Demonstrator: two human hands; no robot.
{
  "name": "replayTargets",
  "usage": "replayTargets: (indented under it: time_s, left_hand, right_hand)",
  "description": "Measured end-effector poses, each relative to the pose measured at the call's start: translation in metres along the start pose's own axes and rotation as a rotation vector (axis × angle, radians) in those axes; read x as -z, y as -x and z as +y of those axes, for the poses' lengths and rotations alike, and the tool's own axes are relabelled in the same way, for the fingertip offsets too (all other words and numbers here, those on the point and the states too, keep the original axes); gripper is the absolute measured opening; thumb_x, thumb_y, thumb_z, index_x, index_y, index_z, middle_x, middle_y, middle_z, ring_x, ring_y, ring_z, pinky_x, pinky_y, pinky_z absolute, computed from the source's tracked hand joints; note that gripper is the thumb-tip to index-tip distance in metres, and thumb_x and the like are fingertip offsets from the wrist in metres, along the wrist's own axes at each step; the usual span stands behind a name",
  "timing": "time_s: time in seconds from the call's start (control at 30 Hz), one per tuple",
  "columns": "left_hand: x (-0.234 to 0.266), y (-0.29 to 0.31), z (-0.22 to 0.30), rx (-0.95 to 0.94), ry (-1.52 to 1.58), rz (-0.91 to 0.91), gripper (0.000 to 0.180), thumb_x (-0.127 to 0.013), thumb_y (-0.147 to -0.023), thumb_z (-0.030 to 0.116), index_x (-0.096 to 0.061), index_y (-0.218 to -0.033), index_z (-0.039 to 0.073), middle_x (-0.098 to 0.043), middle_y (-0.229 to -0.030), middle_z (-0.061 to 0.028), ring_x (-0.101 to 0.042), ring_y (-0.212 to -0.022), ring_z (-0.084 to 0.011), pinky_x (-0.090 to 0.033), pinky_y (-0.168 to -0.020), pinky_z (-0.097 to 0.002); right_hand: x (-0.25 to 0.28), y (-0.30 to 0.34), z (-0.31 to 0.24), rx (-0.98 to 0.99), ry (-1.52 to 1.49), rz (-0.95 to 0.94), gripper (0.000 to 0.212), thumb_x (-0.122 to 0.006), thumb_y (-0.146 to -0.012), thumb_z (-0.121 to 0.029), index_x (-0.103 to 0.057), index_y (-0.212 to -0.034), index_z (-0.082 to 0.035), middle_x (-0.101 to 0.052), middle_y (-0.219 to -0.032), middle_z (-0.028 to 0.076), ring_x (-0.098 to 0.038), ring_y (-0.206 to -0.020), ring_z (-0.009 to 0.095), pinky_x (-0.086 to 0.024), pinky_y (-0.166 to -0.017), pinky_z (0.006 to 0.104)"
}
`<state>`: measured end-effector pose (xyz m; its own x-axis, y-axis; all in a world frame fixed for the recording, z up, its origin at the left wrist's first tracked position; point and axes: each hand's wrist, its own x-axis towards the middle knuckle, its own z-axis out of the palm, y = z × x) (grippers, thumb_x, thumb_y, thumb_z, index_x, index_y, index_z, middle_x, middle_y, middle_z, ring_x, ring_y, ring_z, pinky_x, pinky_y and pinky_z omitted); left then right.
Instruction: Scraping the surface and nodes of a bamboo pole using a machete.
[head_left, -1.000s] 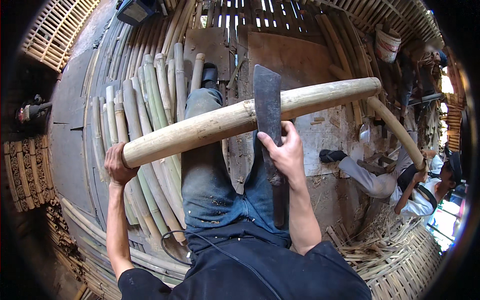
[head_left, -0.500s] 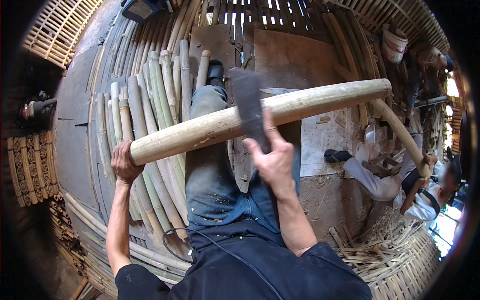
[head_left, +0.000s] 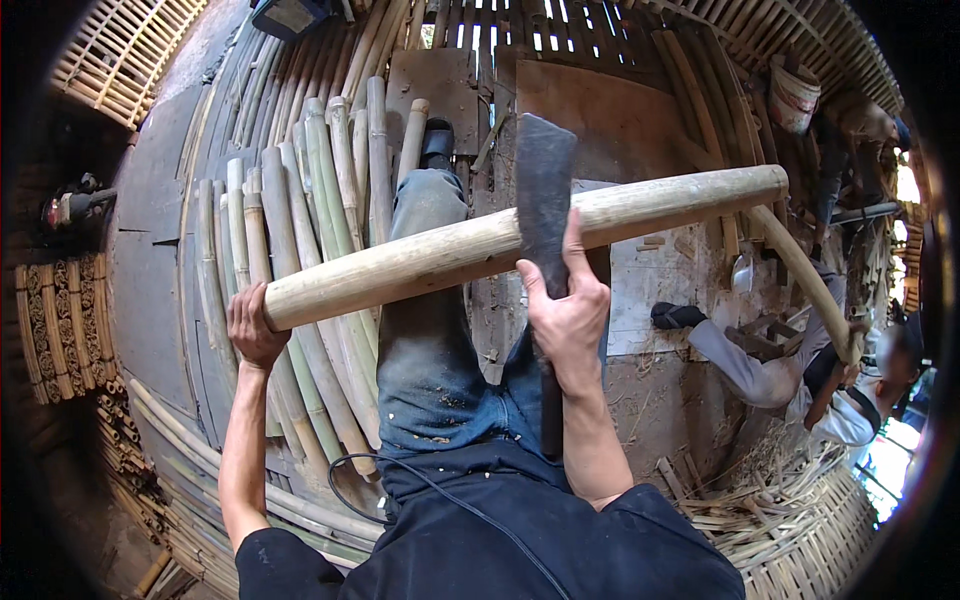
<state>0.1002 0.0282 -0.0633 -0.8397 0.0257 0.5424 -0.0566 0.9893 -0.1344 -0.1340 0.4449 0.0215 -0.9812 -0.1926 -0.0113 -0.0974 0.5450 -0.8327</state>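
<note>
bamboo pole [head_left: 440, 257]: likely stiff, light, slick; grip ends
left hand [head_left: 257, 325]: fingers cupping left end
right hand [head_left: 572, 322]: fingers gripping dark blade [head_left: 545, 185]

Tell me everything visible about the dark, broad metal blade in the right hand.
The dark, broad, metal-looking blade is long and flat, with a blotchy grey-black face and a slanted far end. It points away from the person, crossing over the pale, round bamboo pole; whether they touch is unclear. The person's right hand holds the blade near the pole, index finger extended along one side. A narrower dark part runs back past the wrist toward the lap.
</note>
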Motion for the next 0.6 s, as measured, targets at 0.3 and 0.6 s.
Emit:
replayTargets:
  time_s: [0.3, 0.6]
  left_hand:
    - [-0.003, 0.003, 0.003, -0.011, -0.026, 0.015, 0.051, -0.077, -0.093, 0.019, -0.060, -0.138, 0.003, -0.075, -0.124, -0.0167, -0.074, -0.111, -0.0370, -0.055, -0.102, -0.0521]
    - [-0.001, 0.005, 0.013, 0.005, 0.013, 0.002, 0.051, -0.078, -0.094, 0.022, -0.059, -0.138, 0.003, -0.075, -0.124, -0.0170, -0.075, -0.112, -0.0376, -0.055, -0.103, -0.0520]
  right_hand:
    - [0.049, -0.036, 0.039, -0.108, -0.267, 0.144, 0.077, -0.080, -0.097, -0.005, -0.047, -0.166, -0.006, -0.078, -0.128, 0.018, -0.076, -0.107, 0.023, -0.060, -0.101, 0.0319]
    - [-0.021, 0.024, 0.004, -0.127, -0.225, -0.445, 0.087, -0.090, -0.089, -0.015, -0.050, -0.166, -0.018, -0.071, -0.141, 0.028, -0.072, -0.126, 0.022, -0.055, -0.109, 0.0348]
